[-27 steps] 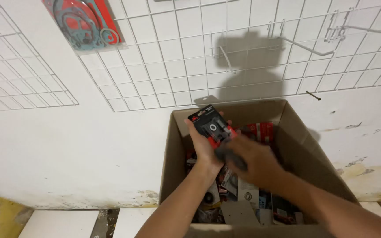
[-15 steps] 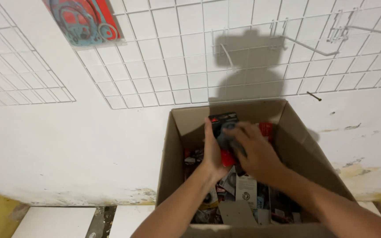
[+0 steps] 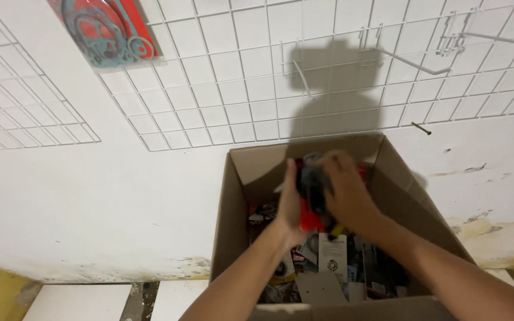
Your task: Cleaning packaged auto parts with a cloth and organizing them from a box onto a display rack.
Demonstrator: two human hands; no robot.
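Left hand point(image 3: 290, 205) is pressed flat-fingered against the left side of a red-and-black packet point(image 3: 312, 196) held above the open cardboard box point(image 3: 233, 196). Right hand point(image 3: 343, 193) has fingers curled over the packet's right side. More packets point(image 3: 332, 252) lie in the box, against the white wall point(image 3: 90, 196).

Bright light is cast from behind; a hard shadow point(image 3: 334, 89) is thrown on the wall point(image 3: 90, 196). The hands point(image 3: 328, 190) are motion-blurred.
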